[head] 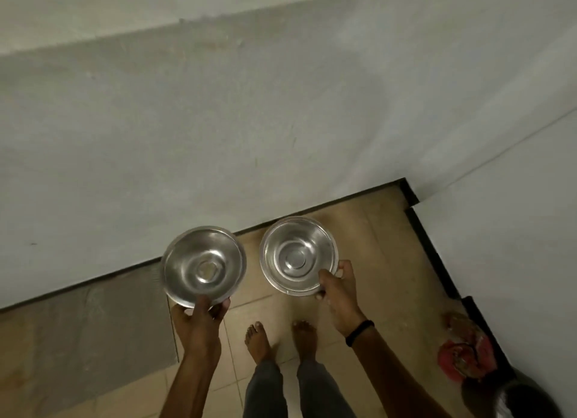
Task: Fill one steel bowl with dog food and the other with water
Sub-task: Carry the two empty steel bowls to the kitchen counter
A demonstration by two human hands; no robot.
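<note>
Head view: left hand grips a round shiny steel bowl at centre frame, right hand grips a second round steel bowl just beside it. Both look empty, so no food/water yet; filling's all still to do.

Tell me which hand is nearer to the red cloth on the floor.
Right. The right hand, holding a steel bowl, is up-left of the red cloth; the left hand is farther left, beyond both feet.
</note>
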